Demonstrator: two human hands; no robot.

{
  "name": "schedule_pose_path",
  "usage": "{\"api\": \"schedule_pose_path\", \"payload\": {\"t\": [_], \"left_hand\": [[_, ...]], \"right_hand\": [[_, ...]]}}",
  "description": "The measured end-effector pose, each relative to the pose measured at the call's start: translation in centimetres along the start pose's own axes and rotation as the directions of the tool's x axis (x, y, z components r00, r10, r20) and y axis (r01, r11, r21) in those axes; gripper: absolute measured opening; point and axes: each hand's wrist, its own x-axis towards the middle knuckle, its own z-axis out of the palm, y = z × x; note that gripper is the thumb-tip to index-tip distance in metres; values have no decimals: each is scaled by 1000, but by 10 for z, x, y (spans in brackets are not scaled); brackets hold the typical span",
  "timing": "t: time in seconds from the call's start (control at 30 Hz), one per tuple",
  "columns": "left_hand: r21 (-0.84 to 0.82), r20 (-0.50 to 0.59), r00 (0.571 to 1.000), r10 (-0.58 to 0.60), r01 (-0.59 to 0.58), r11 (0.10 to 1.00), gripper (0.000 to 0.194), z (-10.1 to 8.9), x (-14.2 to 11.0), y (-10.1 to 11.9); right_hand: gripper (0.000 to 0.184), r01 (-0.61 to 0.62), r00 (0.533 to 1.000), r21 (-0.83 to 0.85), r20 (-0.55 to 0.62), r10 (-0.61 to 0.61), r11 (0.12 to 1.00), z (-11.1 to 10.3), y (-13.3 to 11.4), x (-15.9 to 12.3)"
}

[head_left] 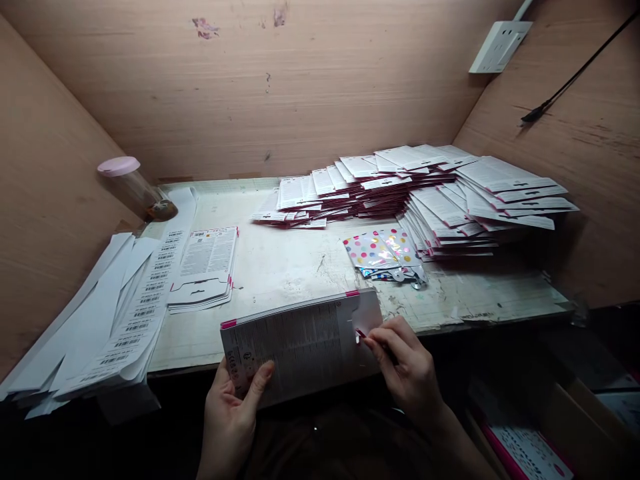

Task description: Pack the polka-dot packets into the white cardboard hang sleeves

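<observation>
Printed backing card [300, 350] is held up in front of the person, its long axis running nearly side to side and rising slightly toward the right, with its notched hanger end [370, 312] nearer the right hand [406, 363]. Left hand [231, 413] grips the opposite end, thumb on top and fingers beneath, while the right hand's thumb and fingers close in a tight pinch on a small red-tipped piece [360, 333] at the hanger end; exactly what that piece is cannot be told.
</observation>
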Motion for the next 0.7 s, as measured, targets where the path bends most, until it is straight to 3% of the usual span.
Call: {"api": "schedule_pose_path", "payload": {"t": [0.07, 0.2, 0.3, 0.37, 0.5, 0.6, 0.67, 0.7], "left_hand": [[64, -61, 998, 21, -18, 998, 56, 3, -3, 0], [189, -177, 977, 119, -85, 978, 48, 9, -15, -2], [322, -247, 948, 200, -115, 940, 40, 16, -23, 0], [324, -265, 941, 210, -118, 939, 40, 20, -23, 3], [121, -247, 963, 107, -79, 989, 52, 18, -8, 10], [-16, -144, 988, 57, -60, 998, 59, 9, 4, 8], [-91, -87, 996, 33, -41, 995, 61, 3, 8, 4], [-118, -73, 997, 25, -34, 992, 62, 1, 8, 2]], "right_hand": [[14, 53, 999, -19, 5, -52, 998, -6, 2, -3], [11, -118, 992, 45, 58, 115, 992, -4, -7, -8], [12, -148, 989, 60, 30, 147, 987, 8, -19, -14], [13, -203, 976, 118, 98, 192, 972, 13, -22, -19], [24, -404, 869, 66, 337, 361, 912, -3, -3, -29], [21, -430, 769, -5, 521, 369, 903, -26, 20, -29], [26, -485, 731, -17, 540, 416, 874, -36, 28, -22], [30, -532, 734, -4, 498, 463, 847, -38, 29, -16]]}}
